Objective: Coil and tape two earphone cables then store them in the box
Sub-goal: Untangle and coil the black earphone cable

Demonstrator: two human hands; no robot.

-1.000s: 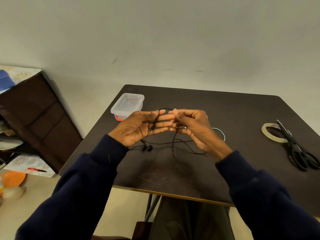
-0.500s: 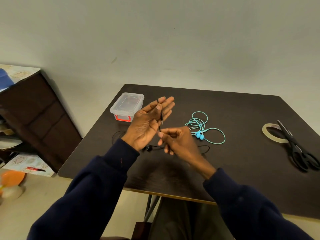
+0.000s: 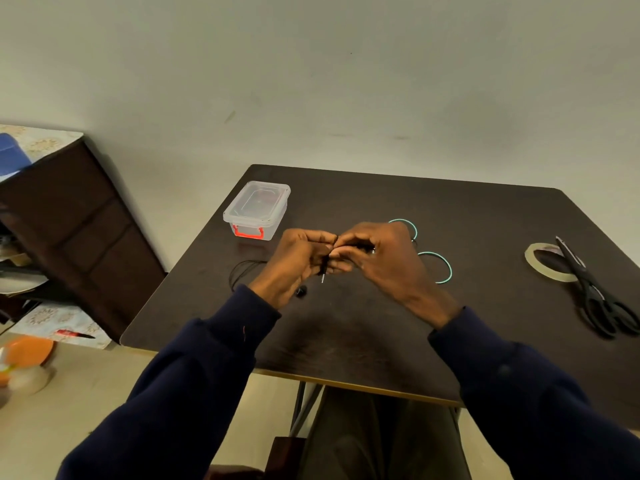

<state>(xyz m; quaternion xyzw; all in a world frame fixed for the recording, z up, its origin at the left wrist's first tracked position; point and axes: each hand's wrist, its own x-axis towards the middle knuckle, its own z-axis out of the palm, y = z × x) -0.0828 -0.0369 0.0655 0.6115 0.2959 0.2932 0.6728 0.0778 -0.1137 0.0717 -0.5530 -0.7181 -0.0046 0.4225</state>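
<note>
My left hand and my right hand meet above the middle of the dark table, both pinching the black earphone cable. Its plug end hangs down between my fingers, and a loop of it lies on the table to the left. One black earbud shows under my left wrist. The teal earphone cable lies on the table behind my right hand, mostly hidden. A clear plastic box with a red latch and its lid on stands at the far left.
A roll of tape and black scissors lie at the table's right side. A dark wooden cabinet stands left of the table. An orange dish sits low at the left edge.
My left hand has curled from a flat raised palm and dropped lower. My right hand rose to meet it and now covers most of the teal cable.
</note>
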